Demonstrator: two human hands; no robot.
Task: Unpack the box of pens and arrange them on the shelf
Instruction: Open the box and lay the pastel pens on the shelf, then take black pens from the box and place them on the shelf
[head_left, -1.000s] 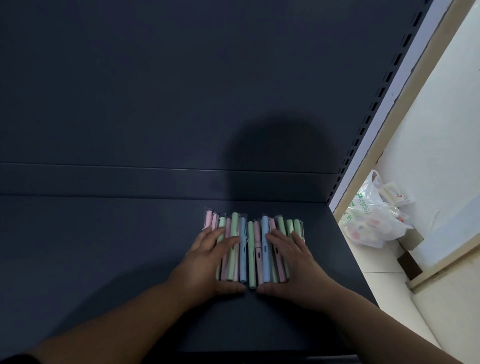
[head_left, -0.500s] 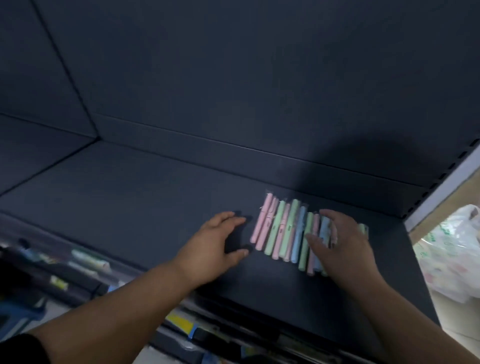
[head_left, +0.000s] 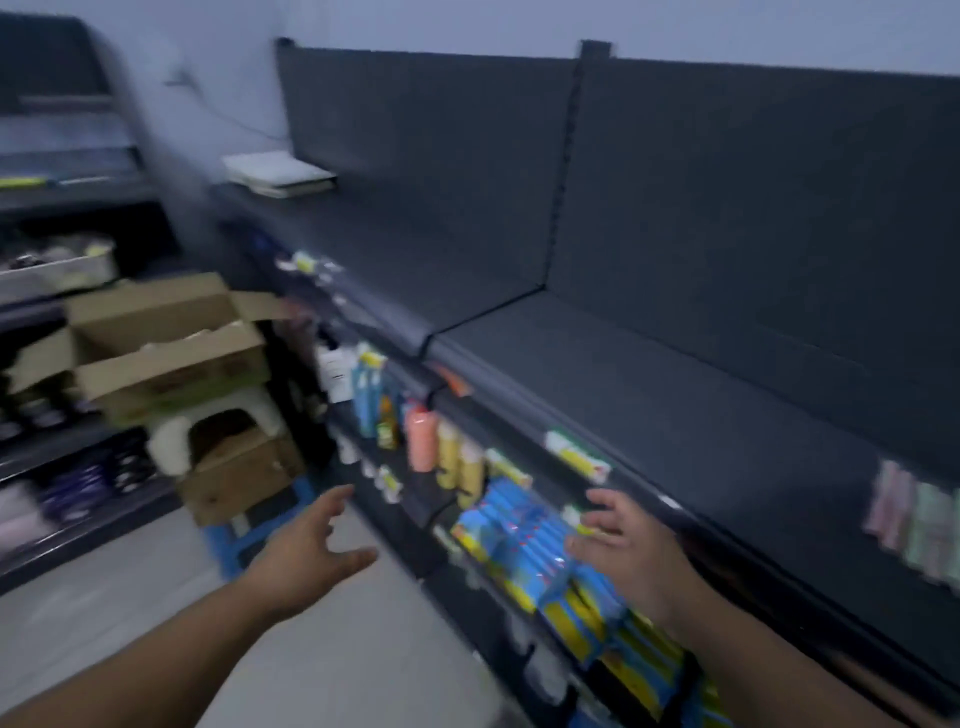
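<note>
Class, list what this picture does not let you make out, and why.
Head view: pens on the shelf, motion-blurred and cut off by the right edge; their number is unclear.
Head view: inside of the open cardboard box, hidden by its flaps and blur.
Head view: print on the shelf-edge label, too blurred to read.

The light was dim and bluish, perhaps from overhead. Motion blur smeared the whole view, worst on the pens (head_left: 919, 525) at right and the cardboard boxes (head_left: 166, 338) at left.
</note>
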